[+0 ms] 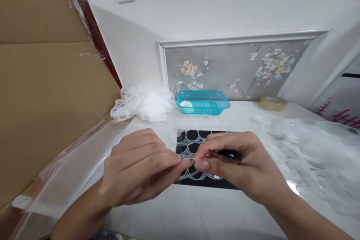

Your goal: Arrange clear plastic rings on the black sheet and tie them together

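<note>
My left hand is closed, thumb and forefinger pinched together at their tips. The fingertips almost meet those of my right hand, and whatever tiny piece lies between them is too small to make out. A slim tool with a glossy black handle lies in the curl of my right hand, whose thumb and forefinger are also pinched. Below both hands is a black sheet carrying a clear plastic piece with ring-shaped outlines. My hands cover part of it.
A turquoise plastic basket with a white round item stands against the wall. Left of it sits a pile of white translucent pieces. A tape roll, loose clear plastic pieces, cardboard and a clear bag surround the white tabletop.
</note>
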Demonstrator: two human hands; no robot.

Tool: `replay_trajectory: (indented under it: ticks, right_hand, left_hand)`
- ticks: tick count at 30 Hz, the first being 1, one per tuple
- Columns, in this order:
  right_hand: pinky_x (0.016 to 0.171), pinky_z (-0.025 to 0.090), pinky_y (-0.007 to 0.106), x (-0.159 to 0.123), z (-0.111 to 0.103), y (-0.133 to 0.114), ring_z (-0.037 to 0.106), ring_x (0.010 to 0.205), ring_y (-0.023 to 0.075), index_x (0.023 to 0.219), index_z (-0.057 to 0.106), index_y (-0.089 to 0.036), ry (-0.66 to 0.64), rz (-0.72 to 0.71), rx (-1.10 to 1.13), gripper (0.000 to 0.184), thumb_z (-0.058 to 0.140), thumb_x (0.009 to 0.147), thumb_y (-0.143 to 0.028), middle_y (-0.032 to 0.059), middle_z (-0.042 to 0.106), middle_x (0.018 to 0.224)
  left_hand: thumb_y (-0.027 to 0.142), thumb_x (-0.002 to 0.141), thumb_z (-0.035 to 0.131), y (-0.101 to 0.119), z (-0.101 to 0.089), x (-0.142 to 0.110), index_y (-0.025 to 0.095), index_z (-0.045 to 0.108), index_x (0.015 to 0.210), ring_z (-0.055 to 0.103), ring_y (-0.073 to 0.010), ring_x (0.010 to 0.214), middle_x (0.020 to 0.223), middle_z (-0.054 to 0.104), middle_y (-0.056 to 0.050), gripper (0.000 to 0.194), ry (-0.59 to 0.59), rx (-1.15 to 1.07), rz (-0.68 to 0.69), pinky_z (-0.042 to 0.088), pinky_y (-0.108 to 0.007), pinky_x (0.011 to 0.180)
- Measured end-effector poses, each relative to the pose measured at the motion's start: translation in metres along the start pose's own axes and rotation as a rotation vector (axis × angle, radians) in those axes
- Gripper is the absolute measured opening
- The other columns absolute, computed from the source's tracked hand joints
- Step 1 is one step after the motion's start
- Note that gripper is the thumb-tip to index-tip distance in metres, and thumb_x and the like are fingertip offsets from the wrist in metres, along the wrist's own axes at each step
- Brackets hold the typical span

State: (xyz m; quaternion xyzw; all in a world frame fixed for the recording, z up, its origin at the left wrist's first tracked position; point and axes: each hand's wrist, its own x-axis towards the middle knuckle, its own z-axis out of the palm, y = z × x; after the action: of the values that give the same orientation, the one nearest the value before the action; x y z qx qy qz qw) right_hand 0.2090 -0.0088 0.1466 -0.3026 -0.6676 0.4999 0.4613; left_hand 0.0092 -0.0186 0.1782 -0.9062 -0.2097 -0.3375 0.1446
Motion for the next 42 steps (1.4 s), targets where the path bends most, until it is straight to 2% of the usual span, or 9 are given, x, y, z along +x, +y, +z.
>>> replay_trajectory:
  ticks: [2,6,8,12,15,27,31,36,42]
  right_hand:
    - [0.042,0.035,0.018,0.000,-0.003,0.001,0.041,0.047,0.0059,0.068,0.070,-0.019,0.008,0.039,0.005,0.010,0.076,0.070,-0.026,-0.0021,0.056,0.056]
    - [0.046,0.036,0.020,-0.002,-0.008,0.001,0.045,0.054,0.0089,0.101,0.070,-0.026,0.041,0.021,-0.011,0.028,0.060,0.084,-0.045,-0.0004,0.054,0.064]
    - [0.048,0.037,0.020,-0.004,-0.008,0.001,0.046,0.056,0.0098,0.107,0.069,-0.028,0.045,-0.010,-0.078,0.032,0.051,0.089,-0.047,-0.0003,0.051,0.062]
    - [0.048,0.036,0.020,-0.005,-0.008,-0.001,0.044,0.054,0.0091,0.097,0.075,-0.024,0.004,0.006,-0.221,0.028,0.055,0.088,-0.043,-0.0012,0.050,0.056]
    - [0.049,0.037,0.021,-0.006,-0.007,-0.003,0.048,0.057,0.0100,0.094,0.076,-0.023,-0.030,-0.002,-0.237,0.026,0.056,0.088,-0.039,-0.0002,0.056,0.059]
    - [0.048,0.038,0.021,-0.009,-0.005,-0.004,0.052,0.055,0.0100,0.096,0.075,-0.024,-0.063,-0.089,-0.267,0.019,0.059,0.087,-0.029,0.0006,0.061,0.060]
    - [0.048,0.038,0.021,-0.008,-0.005,-0.005,0.051,0.055,0.0100,0.098,0.075,-0.024,-0.057,-0.094,-0.288,0.020,0.059,0.087,-0.030,0.0007,0.061,0.060]
    - [0.047,0.038,0.021,-0.008,-0.005,-0.004,0.051,0.054,0.0098,0.101,0.074,-0.023,-0.065,-0.099,-0.302,0.022,0.058,0.088,-0.030,0.0012,0.061,0.061]
    - [0.049,0.040,0.021,-0.008,-0.006,-0.002,0.052,0.056,0.0098,0.102,0.073,-0.023,-0.086,-0.132,-0.287,0.022,0.058,0.088,-0.029,0.0013,0.060,0.062]
  left_hand:
    - [0.009,0.078,0.066,0.000,0.000,0.001,0.014,0.059,0.077,0.055,-0.0102,0.052,0.058,0.061,0.001,0.009,-0.014,0.008,0.017,0.045,-0.025,0.051]
    - [0.009,0.077,0.067,-0.001,0.000,0.002,0.014,0.060,0.076,0.055,-0.0104,0.052,0.058,0.062,0.000,0.009,0.017,0.020,0.021,0.046,-0.025,0.051]
    - [0.008,0.077,0.067,-0.001,0.000,0.001,0.013,0.060,0.076,0.056,-0.0104,0.052,0.058,0.063,0.000,0.009,0.023,0.020,0.019,0.046,-0.025,0.051]
    - [0.009,0.077,0.067,-0.002,0.000,-0.002,0.014,0.059,0.079,0.056,-0.0102,0.052,0.059,0.063,0.001,0.010,0.038,0.026,0.014,0.047,-0.025,0.051]
    - [0.010,0.078,0.066,-0.002,0.000,-0.002,0.015,0.059,0.079,0.055,-0.0102,0.052,0.058,0.062,0.001,0.009,0.036,0.029,0.011,0.047,-0.025,0.050]
    - [0.010,0.079,0.063,0.001,0.001,0.000,0.017,0.058,0.076,0.056,-0.0104,0.051,0.056,0.061,0.003,0.009,0.044,0.090,0.022,0.050,-0.026,0.049]
    - [0.009,0.079,0.064,0.002,0.001,-0.003,0.016,0.057,0.074,0.057,-0.0106,0.051,0.056,0.060,0.003,0.011,0.092,0.087,0.000,0.049,-0.026,0.048]
    - [0.010,0.082,0.062,0.006,-0.002,-0.004,0.016,0.059,0.077,0.058,-0.0107,0.052,0.058,0.063,0.002,0.008,0.037,0.101,-0.001,0.050,-0.027,0.049]
    - [0.018,0.083,0.064,0.014,0.000,-0.008,0.019,0.059,0.075,0.061,-0.0125,0.053,0.059,0.064,0.003,0.010,0.148,0.208,-0.119,0.055,-0.031,0.052]
